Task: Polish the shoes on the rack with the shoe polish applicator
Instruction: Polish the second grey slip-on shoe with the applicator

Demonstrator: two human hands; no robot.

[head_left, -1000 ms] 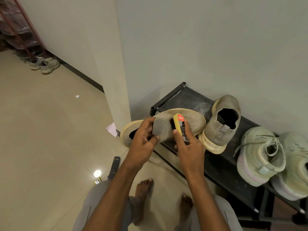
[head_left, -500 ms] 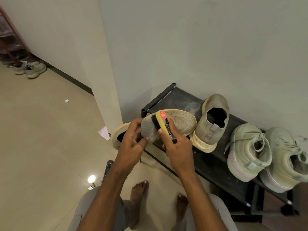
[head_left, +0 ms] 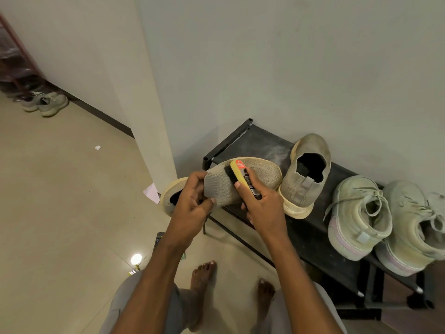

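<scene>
Left hand [head_left: 192, 201] grips the shoe [head_left: 240, 182] over the rack's [head_left: 310, 237] left end; right hand [head_left: 262, 203] grips the applicator [head_left: 243, 177]. Best: short, even strokes, shoe steady.

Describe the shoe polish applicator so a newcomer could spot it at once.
Find the black shoe rack against the wall. At its left end the left hand holds a beige knit shoe. The shoe polish applicator is gripped in the right hand against that shoe: the only yellow-edged thing, red label on top.
</scene>
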